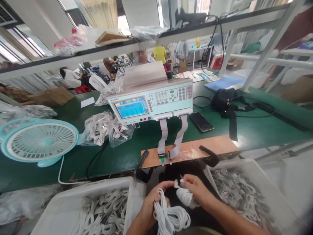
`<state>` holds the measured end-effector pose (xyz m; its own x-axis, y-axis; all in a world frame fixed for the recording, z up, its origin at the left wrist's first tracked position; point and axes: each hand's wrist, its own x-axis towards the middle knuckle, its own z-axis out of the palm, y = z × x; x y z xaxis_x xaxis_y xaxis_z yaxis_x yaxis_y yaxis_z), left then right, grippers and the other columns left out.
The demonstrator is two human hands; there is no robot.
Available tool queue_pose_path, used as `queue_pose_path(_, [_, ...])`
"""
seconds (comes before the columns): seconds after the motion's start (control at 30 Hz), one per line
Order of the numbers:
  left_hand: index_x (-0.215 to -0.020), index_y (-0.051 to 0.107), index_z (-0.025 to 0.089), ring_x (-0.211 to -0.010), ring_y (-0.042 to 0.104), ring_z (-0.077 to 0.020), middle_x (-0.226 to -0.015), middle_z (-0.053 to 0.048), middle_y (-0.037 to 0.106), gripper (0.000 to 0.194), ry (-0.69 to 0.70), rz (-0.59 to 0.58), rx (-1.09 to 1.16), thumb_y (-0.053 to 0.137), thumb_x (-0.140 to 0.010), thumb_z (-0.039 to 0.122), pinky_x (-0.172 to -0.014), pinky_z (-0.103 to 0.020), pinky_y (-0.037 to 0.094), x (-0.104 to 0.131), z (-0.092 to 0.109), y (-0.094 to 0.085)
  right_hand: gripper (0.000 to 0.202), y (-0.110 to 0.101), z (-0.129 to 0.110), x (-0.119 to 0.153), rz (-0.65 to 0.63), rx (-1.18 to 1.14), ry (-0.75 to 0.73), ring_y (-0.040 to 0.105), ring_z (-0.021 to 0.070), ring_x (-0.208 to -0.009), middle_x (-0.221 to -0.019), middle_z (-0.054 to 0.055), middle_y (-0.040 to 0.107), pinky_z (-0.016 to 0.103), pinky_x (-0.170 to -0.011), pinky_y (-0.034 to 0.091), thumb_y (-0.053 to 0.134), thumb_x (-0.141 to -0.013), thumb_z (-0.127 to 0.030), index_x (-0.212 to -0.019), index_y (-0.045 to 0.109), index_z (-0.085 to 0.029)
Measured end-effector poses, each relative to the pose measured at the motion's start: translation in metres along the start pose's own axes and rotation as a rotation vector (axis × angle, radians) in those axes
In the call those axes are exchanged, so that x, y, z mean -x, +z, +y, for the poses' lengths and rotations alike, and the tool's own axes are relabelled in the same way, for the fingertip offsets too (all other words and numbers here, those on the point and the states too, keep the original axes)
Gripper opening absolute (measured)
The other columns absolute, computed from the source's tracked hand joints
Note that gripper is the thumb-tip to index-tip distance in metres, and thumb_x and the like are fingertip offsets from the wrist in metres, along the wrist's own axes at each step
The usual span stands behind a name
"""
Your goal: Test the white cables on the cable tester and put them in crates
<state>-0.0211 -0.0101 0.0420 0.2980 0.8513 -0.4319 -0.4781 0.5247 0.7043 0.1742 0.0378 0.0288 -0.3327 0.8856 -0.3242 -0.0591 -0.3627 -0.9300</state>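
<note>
My left hand [149,203] is closed around a coiled bundle of white cable [172,219], its loops hanging over my lap. The index finger stretches out to a small white connector [176,183] at a cable end. My right hand [195,188] pinches a second cable end [181,180] between thumb and fingers. Under that hand hangs a tightly wound part of white cable [185,196]. Just beyond both hands, two flat grey ribbon cables [178,138] run down from a bench tester [151,101] with a lit screen to small fixtures [162,158] at the table edge.
White bins of coiled cables stand on the left [58,202] and right [264,182]. Black handles [143,166] stick out at the board's edge. On the green table are a fan [46,142], bagged cables [99,127], a phone [201,122] and a black pouch [223,99]. People sit farther back.
</note>
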Motion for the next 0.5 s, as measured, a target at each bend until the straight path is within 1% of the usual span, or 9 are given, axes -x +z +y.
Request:
queue_pose_path(0.07, [-0.089, 0.068, 0.013, -0.046, 0.050, -0.0094, -0.090, -0.010, 0.068, 0.034, 0.032, 0.081, 0.060, 0.050, -0.063, 0.026, -0.042, -0.021, 0.034, 0.003, -0.009, 0.006, 0.027, -0.050, -0.002, 0.018, -0.019, 0.273, 0.005, 0.036, 0.0116, -0.048, -0.050, -0.004, 0.041, 0.023, -0.048, 0.027, 0.059, -0.069, -0.039, -0.055, 0.049, -0.019])
queue_pose_path(0.1, [-0.080, 0.067, 0.013, -0.049, 0.050, -0.0094, -0.093, -0.010, 0.067, 0.026, 0.053, 0.134, 0.085, 0.050, -0.064, 0.024, -0.045, -0.022, 0.037, 0.003, -0.013, 0.008, 0.023, -0.075, -0.003, 0.028, 0.005, 0.477, -0.028, 0.040, 0.0132, -0.050, -0.052, -0.002, 0.044, 0.024, -0.049, 0.029, 0.058, -0.071, -0.034, -0.056, 0.052, -0.019])
queue_pose_path(0.17, [-0.068, 0.064, 0.014, -0.054, 0.052, -0.0108, -0.084, -0.007, 0.066, 0.017, 0.088, 0.231, 0.109, 0.049, -0.066, 0.022, -0.052, -0.024, 0.042, -0.001, -0.018, 0.012, 0.012, -0.110, -0.008, 0.046, 0.219, 0.815, -0.129, 0.049, 0.0190, -0.060, -0.062, 0.002, 0.054, 0.028, -0.056, 0.036, 0.062, -0.068, -0.030, -0.065, 0.060, -0.019])
queue_pose_path(0.2, [-0.065, 0.062, 0.014, -0.055, 0.053, -0.0120, -0.076, -0.006, 0.065, 0.015, 0.086, 0.267, 0.114, 0.050, -0.067, 0.022, -0.054, -0.025, 0.044, -0.004, -0.021, 0.014, 0.012, -0.117, -0.011, 0.054, 0.270, 0.894, -0.179, 0.053, 0.0226, -0.070, -0.073, 0.005, 0.058, 0.031, -0.063, 0.040, 0.064, -0.068, -0.030, -0.076, 0.064, -0.020])
queue_pose_path(0.27, [-0.062, 0.060, 0.015, -0.054, 0.054, -0.0138, -0.067, -0.004, 0.061, 0.014, 0.048, 0.298, 0.129, 0.051, -0.067, 0.024, -0.051, -0.025, 0.044, -0.013, -0.028, 0.022, 0.038, -0.108, -0.015, 0.066, 0.204, 0.860, -0.237, 0.054, 0.0275, -0.092, -0.102, 0.009, 0.058, 0.036, -0.078, 0.043, 0.067, -0.069, -0.029, -0.106, 0.062, -0.024])
queue_pose_path(0.33, [-0.060, 0.058, 0.015, -0.048, 0.052, -0.0137, -0.062, -0.002, 0.058, 0.015, -0.028, 0.287, 0.186, 0.052, -0.067, 0.027, -0.043, -0.025, 0.040, -0.023, -0.036, 0.034, 0.063, -0.078, -0.016, 0.070, -0.036, 0.626, -0.229, 0.049, 0.0267, -0.106, -0.122, 0.008, 0.049, 0.036, -0.088, 0.042, 0.068, -0.071, -0.028, -0.130, 0.045, -0.029])
queue_pose_path(0.37, [-0.059, 0.057, 0.015, -0.045, 0.050, -0.0134, -0.060, -0.002, 0.057, 0.015, -0.068, 0.281, 0.226, 0.052, -0.066, 0.028, -0.040, -0.024, 0.039, -0.027, -0.039, 0.041, 0.070, -0.061, -0.014, 0.069, -0.111, 0.487, -0.231, 0.048, 0.0261, -0.108, -0.125, 0.007, 0.046, 0.035, -0.089, 0.042, 0.071, -0.070, -0.028, -0.133, 0.040, -0.029])
queue_pose_path(0.43, [-0.057, 0.056, 0.017, -0.043, 0.049, -0.0131, -0.054, 0.000, 0.053, 0.012, -0.106, 0.305, 0.312, 0.053, -0.062, 0.027, -0.040, -0.025, 0.040, -0.033, -0.044, 0.052, 0.059, -0.033, -0.010, 0.062, -0.138, 0.243, -0.230, 0.052, 0.0232, -0.098, -0.115, 0.005, 0.052, 0.032, -0.083, 0.043, 0.070, -0.073, -0.031, -0.126, 0.045, -0.028])
queue_pose_path(0.5, [-0.055, 0.056, 0.017, -0.048, 0.053, -0.0144, -0.053, 0.000, 0.054, 0.008, -0.072, 0.320, 0.355, 0.053, -0.059, 0.024, -0.048, -0.028, 0.047, -0.034, -0.042, 0.056, 0.038, -0.020, -0.006, 0.053, -0.085, 0.045, -0.226, 0.053, 0.0193, -0.084, -0.096, 0.002, 0.056, 0.028, -0.075, 0.044, 0.065, -0.077, -0.034, -0.112, 0.053, -0.026])
